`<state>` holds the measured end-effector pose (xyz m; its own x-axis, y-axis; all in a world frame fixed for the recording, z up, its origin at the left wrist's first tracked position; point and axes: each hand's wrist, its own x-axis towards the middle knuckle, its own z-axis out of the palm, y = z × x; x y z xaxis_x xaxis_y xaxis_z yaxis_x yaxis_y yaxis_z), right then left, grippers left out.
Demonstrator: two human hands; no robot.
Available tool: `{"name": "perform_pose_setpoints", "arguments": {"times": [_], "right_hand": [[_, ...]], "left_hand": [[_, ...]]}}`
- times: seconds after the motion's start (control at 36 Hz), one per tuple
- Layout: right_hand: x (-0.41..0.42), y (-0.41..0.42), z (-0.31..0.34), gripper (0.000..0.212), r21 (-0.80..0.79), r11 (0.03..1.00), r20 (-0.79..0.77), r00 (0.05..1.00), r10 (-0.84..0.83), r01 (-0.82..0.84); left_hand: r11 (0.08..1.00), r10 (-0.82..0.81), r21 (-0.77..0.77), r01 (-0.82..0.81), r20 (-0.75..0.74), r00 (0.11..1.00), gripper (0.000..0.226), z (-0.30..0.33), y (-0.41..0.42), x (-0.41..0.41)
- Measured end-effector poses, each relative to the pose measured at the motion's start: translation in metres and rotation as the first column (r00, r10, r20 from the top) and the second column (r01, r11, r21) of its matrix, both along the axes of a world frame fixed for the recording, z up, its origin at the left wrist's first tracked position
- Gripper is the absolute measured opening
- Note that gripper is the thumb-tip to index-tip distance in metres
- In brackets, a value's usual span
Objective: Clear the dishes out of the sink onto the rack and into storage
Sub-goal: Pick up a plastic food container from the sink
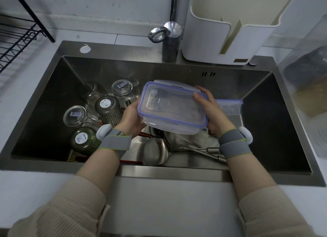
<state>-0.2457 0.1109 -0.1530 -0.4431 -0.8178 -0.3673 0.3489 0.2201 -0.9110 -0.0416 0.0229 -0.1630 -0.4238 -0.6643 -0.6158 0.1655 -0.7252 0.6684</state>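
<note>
From the head view, the left hand (pixel 131 119) and right hand (pixel 211 111) together grip one lidded clear plastic container (pixel 172 107) above the steel sink (pixel 292 123), where five upturned glasses (pixel 108 109), two ladles (pixel 155 152) and red chopsticks (pixel 131 162) lie.

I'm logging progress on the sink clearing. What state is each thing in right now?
Plastic container: lidded, held above the sink by both hands.
Left hand: gripping the container's left end.
Right hand: gripping its right end.
Glasses: upside down in the sink.
Ladles: lying in the sink.
</note>
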Motion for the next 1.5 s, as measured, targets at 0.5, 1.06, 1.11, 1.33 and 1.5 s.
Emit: {"name": "perform_pose_setpoints", "arguments": {"times": [0.5, 1.06, 1.11, 1.33, 1.5], "right_hand": [[0.003, -0.005, -0.01, 0.012, 0.157, 0.988, 0.104, 0.994, -0.024, 0.008], [-0.003, 0.001, -0.006, 0.042, 0.267, 0.948, 0.331, 0.94, 0.081, -0.176], [-0.006, 0.001, -0.008, 0.059, 0.255, 0.943, 0.348, 0.93, 0.118, -0.215], [-0.006, 0.002, -0.008, 0.061, 0.211, 0.935, 0.41, 0.894, 0.178, -0.283], [-0.003, 0.001, -0.008, 0.058, 0.205, 0.94, 0.452, 0.878, 0.157, -0.274]], "left_hand": [[0.979, 0.102, -0.175, -0.105, -0.029, 0.994, 0.043, 0.004, -0.004, -0.002], [0.973, 0.052, -0.226, -0.043, 0.031, 0.998, 0.038, 0.006, 0.002, -0.004], [0.972, 0.04, -0.232, -0.029, 0.042, 0.998, 0.045, 0.006, 0.003, -0.004], [0.971, -0.017, -0.238, 0.03, 0.058, 0.998, 0.046, 0.005, 0.003, -0.003], [0.977, 0.024, -0.21, -0.026, -0.013, 1.0, 0.049, 0.005, 0.001, -0.004]]}}
